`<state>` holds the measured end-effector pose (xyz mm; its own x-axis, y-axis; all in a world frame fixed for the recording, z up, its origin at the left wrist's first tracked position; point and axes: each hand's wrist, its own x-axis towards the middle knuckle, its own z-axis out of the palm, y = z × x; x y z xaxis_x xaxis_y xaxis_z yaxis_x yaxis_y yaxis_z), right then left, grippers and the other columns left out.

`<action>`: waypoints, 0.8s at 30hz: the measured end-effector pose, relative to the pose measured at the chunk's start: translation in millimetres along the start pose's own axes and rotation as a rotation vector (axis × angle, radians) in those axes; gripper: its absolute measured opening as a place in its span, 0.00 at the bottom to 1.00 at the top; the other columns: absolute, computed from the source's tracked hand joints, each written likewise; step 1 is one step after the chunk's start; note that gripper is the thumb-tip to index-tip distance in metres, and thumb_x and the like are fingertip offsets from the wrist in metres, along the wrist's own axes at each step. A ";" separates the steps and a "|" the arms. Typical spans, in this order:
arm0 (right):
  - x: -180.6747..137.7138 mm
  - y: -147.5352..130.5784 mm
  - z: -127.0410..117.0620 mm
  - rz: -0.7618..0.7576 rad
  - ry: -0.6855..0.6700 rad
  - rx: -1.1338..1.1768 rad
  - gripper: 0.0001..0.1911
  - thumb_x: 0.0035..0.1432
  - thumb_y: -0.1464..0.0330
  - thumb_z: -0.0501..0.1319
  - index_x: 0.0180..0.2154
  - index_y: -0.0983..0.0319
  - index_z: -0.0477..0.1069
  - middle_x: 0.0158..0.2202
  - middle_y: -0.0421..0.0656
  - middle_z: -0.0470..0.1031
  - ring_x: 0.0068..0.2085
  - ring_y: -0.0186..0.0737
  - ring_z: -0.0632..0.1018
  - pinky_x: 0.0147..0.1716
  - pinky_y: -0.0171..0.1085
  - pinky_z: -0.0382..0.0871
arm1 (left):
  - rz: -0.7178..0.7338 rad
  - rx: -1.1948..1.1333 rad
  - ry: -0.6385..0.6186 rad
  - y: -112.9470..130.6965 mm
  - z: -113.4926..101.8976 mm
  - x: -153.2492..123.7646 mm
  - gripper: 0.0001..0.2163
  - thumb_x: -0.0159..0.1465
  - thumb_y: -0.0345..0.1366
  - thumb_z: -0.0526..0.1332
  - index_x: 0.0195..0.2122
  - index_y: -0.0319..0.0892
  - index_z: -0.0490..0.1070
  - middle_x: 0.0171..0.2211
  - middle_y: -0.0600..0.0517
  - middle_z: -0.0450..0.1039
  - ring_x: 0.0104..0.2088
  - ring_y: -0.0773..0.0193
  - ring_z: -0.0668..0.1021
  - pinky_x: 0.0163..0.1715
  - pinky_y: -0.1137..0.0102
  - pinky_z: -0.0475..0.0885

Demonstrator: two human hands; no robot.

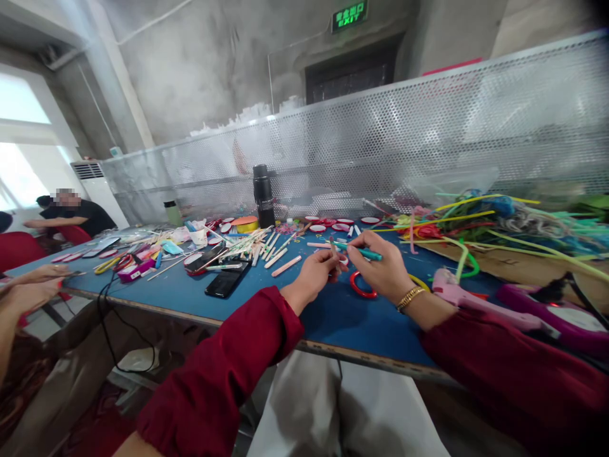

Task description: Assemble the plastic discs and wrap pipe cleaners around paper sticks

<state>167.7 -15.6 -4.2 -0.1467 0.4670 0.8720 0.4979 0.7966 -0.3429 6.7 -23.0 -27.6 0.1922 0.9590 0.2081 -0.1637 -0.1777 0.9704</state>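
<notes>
My left hand (320, 271) is closed in a pinch on a small piece I cannot make out, just above the blue table (266, 304). Beside it, my right hand (380, 266) is closed on a teal stick (366, 252) that points left toward my left fingers. A red ring (360, 290) lies on the table under my right hand. Both arms wear dark red sleeves, and a gold bracelet sits on my right wrist.
A black phone (227, 280) and scattered craft sticks (266, 249) lie to the left. A black flask (263, 195) stands at the back. Pink glue guns (476, 298) and a heap of pipe cleaners (499, 222) lie right. Other people's hands (33, 285) are at far left.
</notes>
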 end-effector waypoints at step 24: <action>0.4 -4.7 -0.8 0.035 -0.010 0.015 0.07 0.60 0.66 0.60 0.29 0.57 0.68 0.26 0.40 0.74 0.28 0.39 0.73 0.31 0.39 0.65 | -0.018 -0.006 0.001 0.9 0.6 -0.6 0.14 0.61 0.46 0.68 0.33 0.40 0.71 0.30 0.51 0.73 0.26 0.69 0.69 0.28 0.73 0.64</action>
<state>165.9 -19.4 -2.0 -0.1383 0.4987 0.8557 0.4904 0.7851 -0.3783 7.0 -23.9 -26.7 0.1939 0.9624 0.1902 -0.1661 -0.1589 0.9732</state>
